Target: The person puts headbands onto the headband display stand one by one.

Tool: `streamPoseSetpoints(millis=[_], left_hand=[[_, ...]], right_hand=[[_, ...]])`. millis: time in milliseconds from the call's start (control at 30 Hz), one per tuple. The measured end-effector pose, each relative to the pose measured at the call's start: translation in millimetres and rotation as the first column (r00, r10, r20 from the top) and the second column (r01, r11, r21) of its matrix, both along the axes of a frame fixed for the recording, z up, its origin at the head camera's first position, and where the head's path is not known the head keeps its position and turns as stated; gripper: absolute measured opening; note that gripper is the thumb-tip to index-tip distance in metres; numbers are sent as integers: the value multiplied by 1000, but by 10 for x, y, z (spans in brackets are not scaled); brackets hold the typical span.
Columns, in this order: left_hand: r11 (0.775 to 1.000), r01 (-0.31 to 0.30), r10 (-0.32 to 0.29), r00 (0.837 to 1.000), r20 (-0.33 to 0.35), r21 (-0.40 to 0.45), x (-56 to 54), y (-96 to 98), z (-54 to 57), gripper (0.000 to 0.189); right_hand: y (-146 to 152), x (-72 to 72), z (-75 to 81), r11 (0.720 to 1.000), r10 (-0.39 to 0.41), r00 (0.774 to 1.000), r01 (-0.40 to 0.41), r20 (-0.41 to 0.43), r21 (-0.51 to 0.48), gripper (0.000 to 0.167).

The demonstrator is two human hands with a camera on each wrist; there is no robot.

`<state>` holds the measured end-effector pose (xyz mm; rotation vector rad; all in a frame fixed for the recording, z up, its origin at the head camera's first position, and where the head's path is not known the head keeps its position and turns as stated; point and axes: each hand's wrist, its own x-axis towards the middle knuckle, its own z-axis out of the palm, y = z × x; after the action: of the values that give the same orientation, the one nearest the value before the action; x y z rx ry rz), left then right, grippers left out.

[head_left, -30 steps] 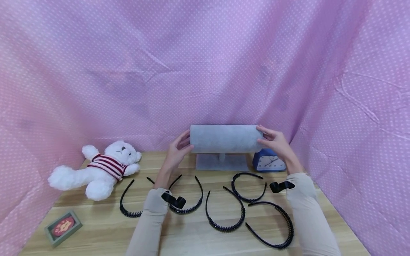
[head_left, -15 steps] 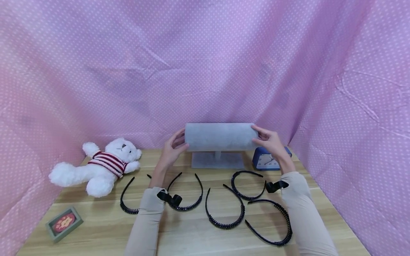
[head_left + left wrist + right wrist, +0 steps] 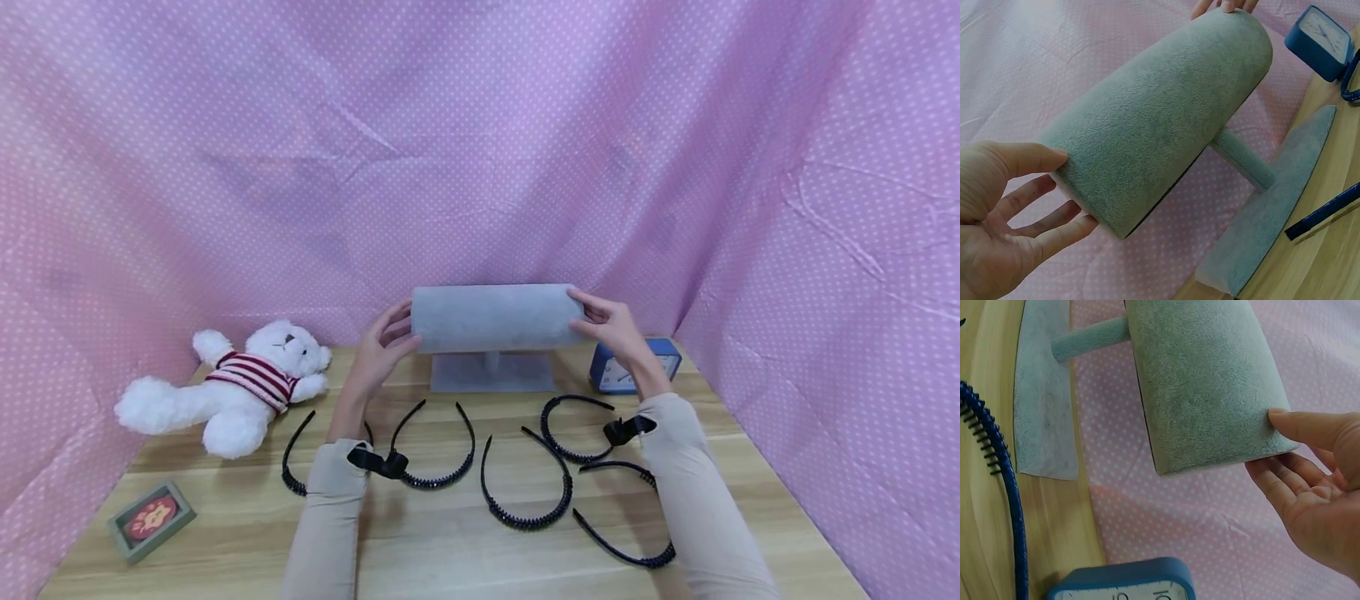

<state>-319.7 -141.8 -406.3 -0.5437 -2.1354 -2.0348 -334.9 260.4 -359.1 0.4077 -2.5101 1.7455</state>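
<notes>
A grey velvet T-shaped display stand, with a thick padded roll on a short post and a flat base, is at the back of the table. My left hand holds the left end of the roll, thumb on its front and fingers at the end face. At the opposite end my right hand grips it the same way, thumb pressed on the velvet. In the left wrist view the roll hides most of the right hand; only fingertips show over its far end.
Several black toothed headbands lie across the table, some partly hidden by the sleeves. A blue alarm clock stands behind my right wrist. To the left are a white teddy bear and a small grey frame. Pink dotted cloth surrounds the table.
Both hands have moved the display stand to the left, so more of the alarm clock shows beside it. The headbands, bear and frame stay where they were.
</notes>
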Motion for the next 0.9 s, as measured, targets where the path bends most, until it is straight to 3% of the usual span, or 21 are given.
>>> streamPoseSetpoints(millis=[433, 667, 900], left_hand=[[999, -30, 30, 999, -16, -38, 93, -293, -10, 65], [991, -58, 51, 997, -56, -122, 171, -453, 17, 66], [975, -115, 100, 991, -90, -188, 264, -578, 65, 67]], right_hand=[[-276, -2, -14, 999, 47, 999, -47, 14, -23, 60], [-436, -42, -28, 995, 86, 996, -87, -11, -38, 59], [-630, -65, -35, 994, 101, 995, -100, 17, -49, 59]])
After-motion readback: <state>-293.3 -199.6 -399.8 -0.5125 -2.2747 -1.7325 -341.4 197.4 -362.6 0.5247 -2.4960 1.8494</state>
